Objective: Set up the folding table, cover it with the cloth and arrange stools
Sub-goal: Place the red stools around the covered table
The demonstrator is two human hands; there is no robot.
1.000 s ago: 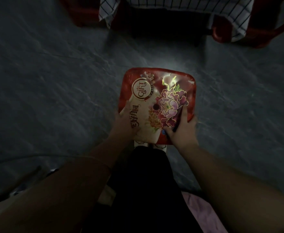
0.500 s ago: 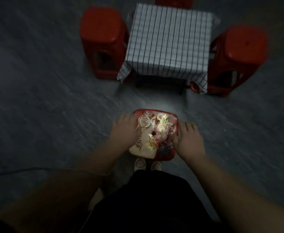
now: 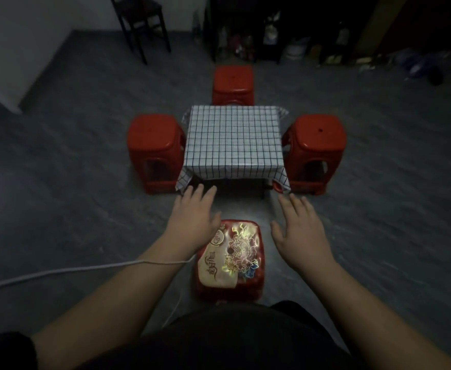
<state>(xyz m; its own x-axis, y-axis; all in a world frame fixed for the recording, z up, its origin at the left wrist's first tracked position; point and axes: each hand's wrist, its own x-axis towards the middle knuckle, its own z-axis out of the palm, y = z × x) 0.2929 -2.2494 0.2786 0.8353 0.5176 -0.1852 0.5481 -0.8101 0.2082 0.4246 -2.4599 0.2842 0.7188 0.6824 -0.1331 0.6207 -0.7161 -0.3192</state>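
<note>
A small table draped in a white cloth with a dark grid [image 3: 233, 141] stands on the grey floor. Plain red stools flank it: one on the left [image 3: 155, 148], one on the right [image 3: 315, 148], one behind [image 3: 233, 84]. A fourth red stool with a flower-printed top [image 3: 231, 259] stands on the near side, just in front of my body. My left hand [image 3: 192, 222] hovers with fingers spread above that stool's left side. My right hand [image 3: 300, 231] hovers spread to its right. Neither hand holds anything.
A white cable [image 3: 72, 271] runs across the floor from the left under my left forearm. A dark wooden chair [image 3: 141, 20] stands at the back left. Dark shelving with cluttered items [image 3: 285, 30] lines the back wall. A white wall corner [image 3: 8, 57] juts in at left.
Both hands let go of the printed stool and lifted off it, fingers spread. The view rose and pulled back, bringing the whole table and all stools into sight.
</note>
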